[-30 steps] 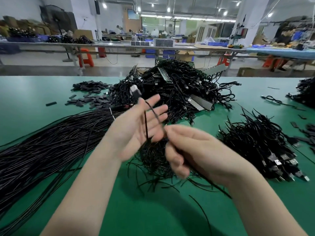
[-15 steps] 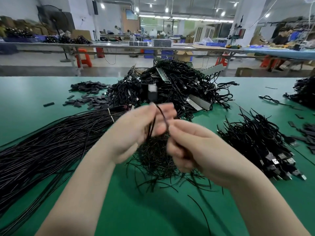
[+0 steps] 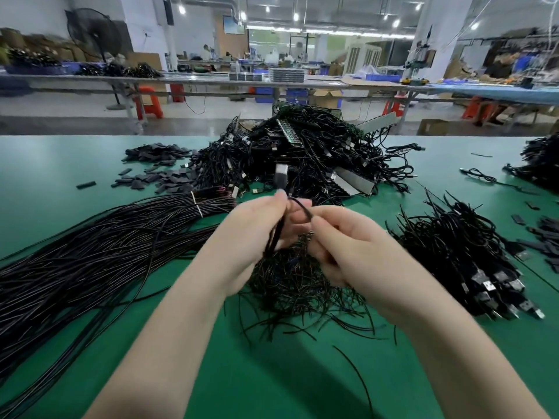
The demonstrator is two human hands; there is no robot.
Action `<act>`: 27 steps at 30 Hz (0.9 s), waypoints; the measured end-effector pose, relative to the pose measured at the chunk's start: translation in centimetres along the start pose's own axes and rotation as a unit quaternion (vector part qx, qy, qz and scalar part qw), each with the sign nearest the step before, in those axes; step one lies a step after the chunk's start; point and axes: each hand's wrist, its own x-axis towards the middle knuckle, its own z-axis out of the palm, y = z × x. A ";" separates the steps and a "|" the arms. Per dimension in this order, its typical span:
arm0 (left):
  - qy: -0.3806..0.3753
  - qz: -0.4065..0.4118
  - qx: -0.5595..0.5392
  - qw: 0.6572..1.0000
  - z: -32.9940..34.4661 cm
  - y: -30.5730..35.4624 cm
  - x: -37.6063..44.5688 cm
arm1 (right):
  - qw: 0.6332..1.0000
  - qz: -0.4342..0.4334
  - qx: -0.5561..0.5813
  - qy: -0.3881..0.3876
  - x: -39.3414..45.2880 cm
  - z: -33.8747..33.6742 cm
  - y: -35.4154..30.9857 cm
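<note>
The left hand is gripping a thin black cable, its silver USB plug pointing to 12 o'clock over the green surface; the right hand is pinching the cable's loop. A slackening pinch could let the loop spring loose.

1. The plug on the cable is a blur, its face unreadable.
2. Cable disappears between the left hand and right hand; fingertip grip hidden.
3. Long wire bundle runs off the left edge.
</note>
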 end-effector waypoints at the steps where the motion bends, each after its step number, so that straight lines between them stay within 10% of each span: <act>1: 0.020 0.010 -0.062 0.998 0.3 -0.1 0.2 | 0.999 -0.024 -0.041 0.016 -0.1 0.7 0.0; 7: 0.104 0.016 -0.218 0.970 1.1 -0.2 0.3 | 0.995 0.051 -0.082 0.013 0.6 1.6 1.3; 13: 0.020 0.038 -0.237 0.971 1.6 -0.2 0.2 | 0.993 -0.014 -0.113 0.009 0.7 1.6 2.1; 20: -0.020 -0.004 -0.163 0.986 1.4 -0.7 0.0 | 0.992 0.049 0.111 -0.041 0.8 2.6 2.3; 27: 0.076 0.093 0.117 0.986 0.9 -1.4 0.0 | 0.999 0.008 0.040 0.016 1.0 3.1 2.9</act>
